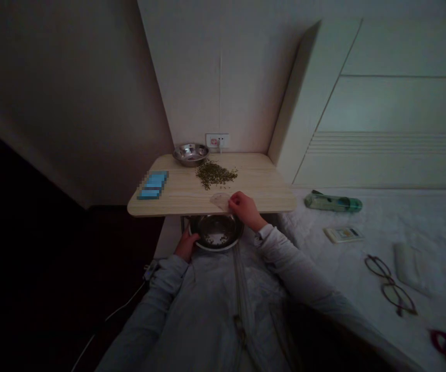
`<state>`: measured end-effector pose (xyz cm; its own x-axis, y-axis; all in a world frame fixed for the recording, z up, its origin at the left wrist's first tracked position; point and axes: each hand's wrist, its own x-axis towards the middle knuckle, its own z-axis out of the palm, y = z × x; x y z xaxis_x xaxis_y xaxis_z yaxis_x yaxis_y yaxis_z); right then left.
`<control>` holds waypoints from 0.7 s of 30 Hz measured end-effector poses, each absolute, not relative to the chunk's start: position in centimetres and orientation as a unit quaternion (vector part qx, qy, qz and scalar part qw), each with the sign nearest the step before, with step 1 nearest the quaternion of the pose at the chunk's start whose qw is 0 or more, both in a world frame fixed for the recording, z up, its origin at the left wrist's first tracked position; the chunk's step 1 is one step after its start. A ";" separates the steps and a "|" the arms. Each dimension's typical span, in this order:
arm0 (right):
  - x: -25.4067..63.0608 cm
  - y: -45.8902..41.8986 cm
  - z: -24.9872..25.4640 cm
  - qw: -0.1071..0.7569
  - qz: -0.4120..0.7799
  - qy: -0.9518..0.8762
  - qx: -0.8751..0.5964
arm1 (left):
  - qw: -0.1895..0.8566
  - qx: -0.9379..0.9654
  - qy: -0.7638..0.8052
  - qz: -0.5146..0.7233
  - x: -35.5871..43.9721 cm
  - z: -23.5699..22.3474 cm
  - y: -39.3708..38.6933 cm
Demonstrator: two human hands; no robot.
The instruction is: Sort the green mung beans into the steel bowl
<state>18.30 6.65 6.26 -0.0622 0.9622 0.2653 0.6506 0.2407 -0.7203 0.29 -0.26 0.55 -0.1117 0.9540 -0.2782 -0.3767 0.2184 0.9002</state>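
My left hand (187,245) grips the left rim of a metal bowl (198,242), tucked just below the front edge of the small wooden table (176,204). A few small grains lie in that bowl. On the tabletop, my right hand (243,207) pinches a thin, translucent flat piece (219,200), perhaps plastic, near the front edge. Behind it spreads a loose pile of small greenish grains that look like mung beans (213,173), with a few strays in front. A second metal bowl (190,155) stands at the table's back left.
A blurred-out blue-screened device (154,185) lies at the table's left. A wall socket (217,140) with a plug is behind the table. On the bed (308,243) to the right are a green bottle (333,202), a phone-like object (342,234) and glasses (389,283).
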 end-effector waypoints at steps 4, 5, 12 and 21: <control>20.1 7.2 6.4 0.357 0.191 -0.689 -0.601 | 0.599 0.290 0.497 0.557 0.1 -0.1 0.0; 20.5 7.4 6.5 0.353 0.188 -0.688 -0.606 | 0.598 0.289 0.500 0.556 0.0 -0.2 0.1; 22.3 9.8 7.0 0.323 0.166 -0.684 -0.632 | 0.609 0.282 0.499 0.548 -0.1 -0.7 0.2; 23.7 10.5 7.2 0.306 0.159 -0.676 -0.652 | 0.599 0.277 0.519 0.543 0.1 -0.2 -0.1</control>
<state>23.65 10.51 7.17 0.0366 0.9778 0.2062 0.7831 0.1001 -0.6138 0.07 -0.07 -0.15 -0.1283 0.9379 -0.3223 -0.3627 0.2581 0.8954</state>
